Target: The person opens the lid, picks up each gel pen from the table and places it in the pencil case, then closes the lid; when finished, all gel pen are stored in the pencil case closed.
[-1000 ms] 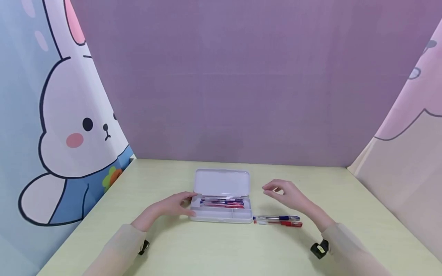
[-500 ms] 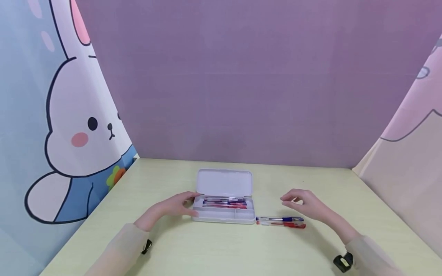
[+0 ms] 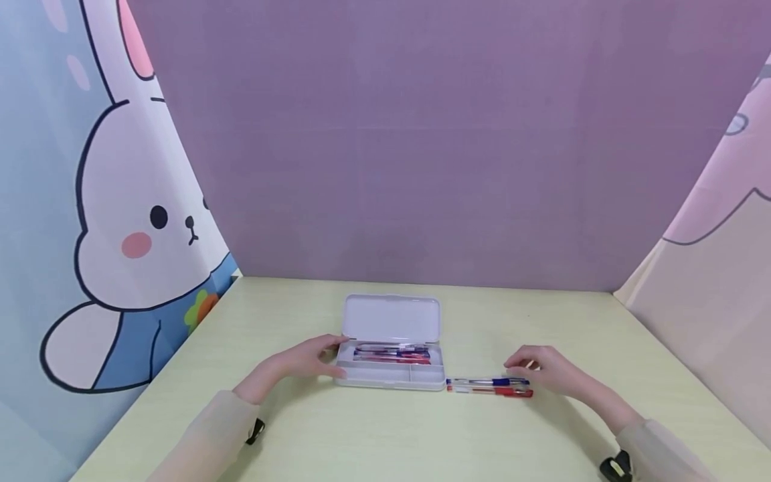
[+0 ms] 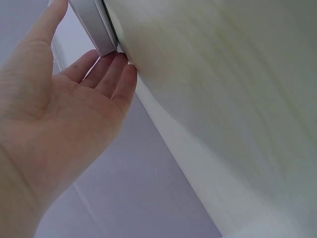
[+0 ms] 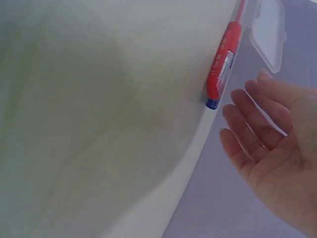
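Observation:
A white pencil case [image 3: 373,383] lies with its lid raised in the middle of the table. Several blue and red pens [image 3: 391,360] fill its rear compartment. My left hand [image 3: 301,358] holds the case's left end, thumb at the front and fingers behind; the left wrist view shows the fingertips against the case end [image 4: 94,25]. Right of the case lie a blue pen [image 3: 482,382] and a red pen [image 3: 515,393], side by side. My right hand [image 3: 548,368] hovers just over their capped ends, fingers bent, holding nothing. In the right wrist view its fingers are apart from the red pen [image 5: 223,64].
The pale yellow table [image 3: 385,442] reaches back to a purple wall panel [image 3: 385,147]. A rabbit-printed curtain [image 3: 132,201] hangs at the left, a pink and cream one [image 3: 723,268] at the right. The raised lid [image 3: 391,318] stands behind the case.
My right hand has moved right and down from above the table beside the case to the capped ends of the two pens. The left hand stays on the case.

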Demonstrator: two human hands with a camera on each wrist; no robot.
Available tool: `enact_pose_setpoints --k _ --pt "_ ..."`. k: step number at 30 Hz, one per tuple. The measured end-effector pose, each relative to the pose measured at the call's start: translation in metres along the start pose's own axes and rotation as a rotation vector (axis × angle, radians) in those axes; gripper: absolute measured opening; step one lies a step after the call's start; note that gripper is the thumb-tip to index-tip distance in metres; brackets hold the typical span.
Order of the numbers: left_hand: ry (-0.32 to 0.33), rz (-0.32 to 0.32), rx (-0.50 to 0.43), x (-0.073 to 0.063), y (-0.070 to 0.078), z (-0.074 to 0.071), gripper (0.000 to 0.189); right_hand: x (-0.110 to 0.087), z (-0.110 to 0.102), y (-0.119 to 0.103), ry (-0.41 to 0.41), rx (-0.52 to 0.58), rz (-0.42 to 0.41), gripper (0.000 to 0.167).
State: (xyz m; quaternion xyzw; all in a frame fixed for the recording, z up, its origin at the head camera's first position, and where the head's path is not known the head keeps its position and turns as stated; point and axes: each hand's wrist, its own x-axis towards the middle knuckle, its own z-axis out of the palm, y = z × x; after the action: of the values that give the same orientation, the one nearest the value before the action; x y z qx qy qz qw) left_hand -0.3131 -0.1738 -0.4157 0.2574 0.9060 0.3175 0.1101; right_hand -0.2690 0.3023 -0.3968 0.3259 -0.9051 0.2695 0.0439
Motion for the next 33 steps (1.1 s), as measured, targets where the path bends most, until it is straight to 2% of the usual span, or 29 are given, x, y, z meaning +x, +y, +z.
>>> enact_pose_setpoints --k 13,21,28,33 --pt "-0.007 0.024 0.012 0.001 -0.004 0.0 0.079 -0.005 0.003 0.013 -0.085 0.038 0.072 0.02" --pt "-0.006 0.013 0.001 0.001 -0.001 0.0 0.078 -0.002 0.004 0.012 -0.084 0.003 0.057 0.016" --pt "-0.007 0.037 0.017 0.0 -0.002 0.0 0.077 -0.002 0.004 0.013 -0.095 0.069 0.113 0.01" --pt "-0.005 0.05 0.012 -0.001 -0.001 -0.001 0.077 0.0 0.001 0.011 -0.086 0.044 0.085 0.007"
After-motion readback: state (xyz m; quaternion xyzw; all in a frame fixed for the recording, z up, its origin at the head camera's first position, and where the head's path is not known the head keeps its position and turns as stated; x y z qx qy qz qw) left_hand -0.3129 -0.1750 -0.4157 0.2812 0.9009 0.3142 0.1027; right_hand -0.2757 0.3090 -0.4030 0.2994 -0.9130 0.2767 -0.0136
